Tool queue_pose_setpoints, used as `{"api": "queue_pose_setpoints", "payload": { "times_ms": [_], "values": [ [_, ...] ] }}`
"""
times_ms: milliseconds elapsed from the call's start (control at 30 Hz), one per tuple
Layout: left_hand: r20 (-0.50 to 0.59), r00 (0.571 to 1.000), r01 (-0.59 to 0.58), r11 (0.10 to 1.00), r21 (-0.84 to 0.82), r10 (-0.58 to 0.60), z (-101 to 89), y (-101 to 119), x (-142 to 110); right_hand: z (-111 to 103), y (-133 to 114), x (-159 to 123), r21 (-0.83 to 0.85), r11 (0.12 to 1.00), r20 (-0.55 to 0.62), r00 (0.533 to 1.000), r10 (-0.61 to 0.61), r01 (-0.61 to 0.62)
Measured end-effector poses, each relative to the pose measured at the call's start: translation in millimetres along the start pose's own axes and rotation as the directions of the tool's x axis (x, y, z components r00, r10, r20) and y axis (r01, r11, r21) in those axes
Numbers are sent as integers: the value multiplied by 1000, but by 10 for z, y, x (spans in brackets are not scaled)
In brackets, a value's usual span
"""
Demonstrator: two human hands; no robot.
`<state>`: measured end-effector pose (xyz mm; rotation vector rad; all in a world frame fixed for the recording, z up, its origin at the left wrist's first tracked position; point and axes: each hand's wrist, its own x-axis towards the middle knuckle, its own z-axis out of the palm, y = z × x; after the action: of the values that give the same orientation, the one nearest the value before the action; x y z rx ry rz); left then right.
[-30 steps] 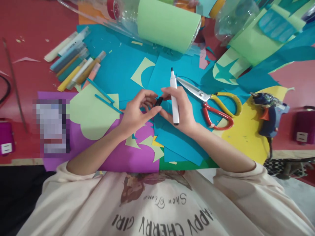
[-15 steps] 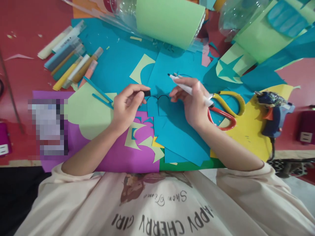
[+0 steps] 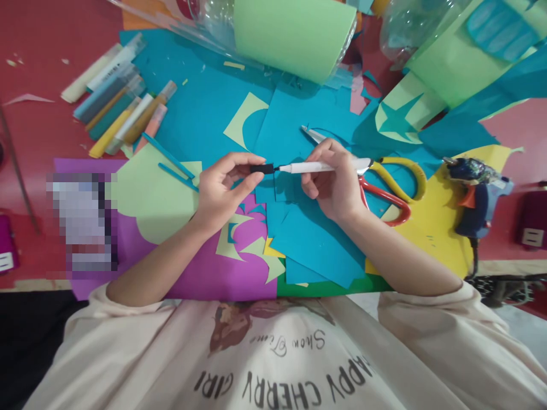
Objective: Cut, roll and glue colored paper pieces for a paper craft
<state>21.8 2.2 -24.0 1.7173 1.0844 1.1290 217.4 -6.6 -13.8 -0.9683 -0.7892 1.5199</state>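
Observation:
My left hand (image 3: 224,191) pinches a small black marker cap (image 3: 261,168) between thumb and fingers. My right hand (image 3: 335,185) grips a white marker (image 3: 318,167) lying level, its tip pointing left at the cap's mouth, almost touching it. Both hands hover over a pile of teal paper sheets (image 3: 314,239) with a black drawn outline partly hidden under them. Light-green cut-outs (image 3: 154,196) lie on a purple sheet (image 3: 200,273) under my left forearm.
Scissors with red and yellow handles (image 3: 391,191) lie right of my right hand. A blue glue gun (image 3: 474,196) rests on yellow paper. Several glue sticks and markers (image 3: 117,108) lie at upper left. A green paper roll (image 3: 294,34) and clear bottles sit at the back.
My right hand has swung the marker level and brought its tip to the cap. My left hand has lifted the cap slightly right to meet it.

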Motion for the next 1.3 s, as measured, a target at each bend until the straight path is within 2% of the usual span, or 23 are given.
{"api": "queue_pose_setpoints", "payload": {
  "times_ms": [233,567,833,1033,1100,1200,1267,1300],
  "values": [
    [34,999,1,1000,19,-2,24,25,-32,15,15,-25,4,998,57,996,67,-68],
    [23,995,-94,994,53,93,42,63,-71,38,32,-36,-18,991,97,986,137,-136],
    [0,995,-103,992,69,104,61,54,-92,32,62,-30,3,992,126,984,128,-129],
    [9,986,-167,980,110,167,53,99,-69,7,43,4,-44,993,190,975,115,-108],
    [45,991,-129,984,123,124,31,111,-35,-5,32,25,-102,991,217,970,105,-85],
    [96,995,-14,991,136,1,-14,88,31,-50,25,48,-208,977,301,948,102,-40],
    [50,997,46,992,118,-52,-55,17,84,-105,18,50,-305,952,316,946,73,28],
    [-23,998,59,993,98,-57,-80,-36,113,-138,10,47,-373,924,303,952,39,81]
  ]
}}
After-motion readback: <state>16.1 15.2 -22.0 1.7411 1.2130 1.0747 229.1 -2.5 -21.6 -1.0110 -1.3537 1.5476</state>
